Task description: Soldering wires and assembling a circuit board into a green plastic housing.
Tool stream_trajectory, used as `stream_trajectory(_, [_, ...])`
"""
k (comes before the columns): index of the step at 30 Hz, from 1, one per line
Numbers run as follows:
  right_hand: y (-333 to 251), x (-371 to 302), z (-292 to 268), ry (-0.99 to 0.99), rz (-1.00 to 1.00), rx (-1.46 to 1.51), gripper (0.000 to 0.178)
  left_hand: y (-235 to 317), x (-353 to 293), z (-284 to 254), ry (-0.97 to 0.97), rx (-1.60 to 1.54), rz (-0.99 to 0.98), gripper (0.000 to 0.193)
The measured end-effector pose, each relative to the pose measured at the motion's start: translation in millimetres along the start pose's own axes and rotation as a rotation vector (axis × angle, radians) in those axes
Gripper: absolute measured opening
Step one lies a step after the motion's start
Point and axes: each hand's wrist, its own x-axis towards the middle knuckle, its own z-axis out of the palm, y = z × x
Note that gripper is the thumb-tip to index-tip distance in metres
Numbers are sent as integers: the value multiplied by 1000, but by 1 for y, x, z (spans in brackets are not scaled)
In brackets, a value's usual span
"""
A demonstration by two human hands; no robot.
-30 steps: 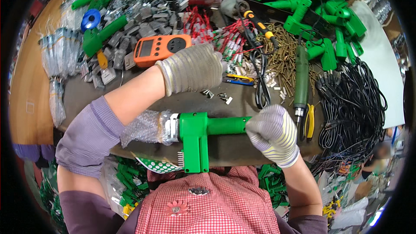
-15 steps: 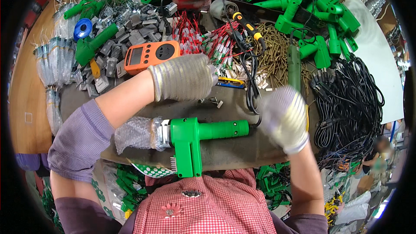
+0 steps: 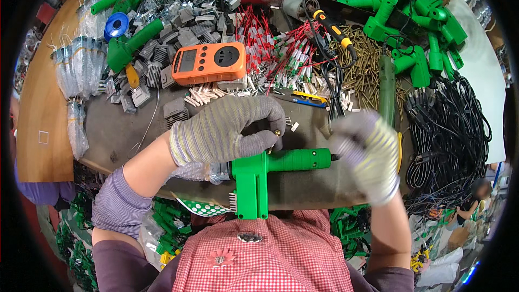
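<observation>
My left hand (image 3: 230, 130), in a striped knit glove, pinches a small brass-coloured screw (image 3: 278, 133) between thumb and forefinger. Directly beneath it lies a green plastic tool housing (image 3: 251, 186) with a round handle pointing right. Bubble wrap (image 3: 197, 172) covers the end on its left, partly hidden by my hand. My right hand (image 3: 370, 157), gloved too, is smeared by motion just past the handle's end; whether it holds anything is not visible. Beside it a green pen-shaped power screwdriver (image 3: 386, 89) stands upright.
An orange meter (image 3: 210, 64) sits behind my left hand, among grey metal blocks (image 3: 154, 70) and red-wired parts (image 3: 257, 38). Long brass screws (image 3: 362, 75) lie in a heap farther right. Black power cords (image 3: 448, 135) are piled at right, green housings (image 3: 421, 11) behind.
My left hand has come from beside the wired parts to above the green housing, and the screw now shows in its fingers. My right hand stays blurred near the handle's end.
</observation>
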Motion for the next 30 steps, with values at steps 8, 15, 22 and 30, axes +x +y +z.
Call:
stream_trajectory(8, [-42,-28,34,-337,-279,-470,19,-5,19,12,-98,321,270,21])
stream_trajectory(15, [-24,-21,49,-371,-481,-390,16,-18,20,23,-52,479,380,18])
stream_trajectory(22, [9,7,-4,217,-29,-438,38,-18,14,14,26,524,415,22])
stream_trajectory(30, [115,6,-65,220,495,-669,68,20,11,67,75,865,121,35])
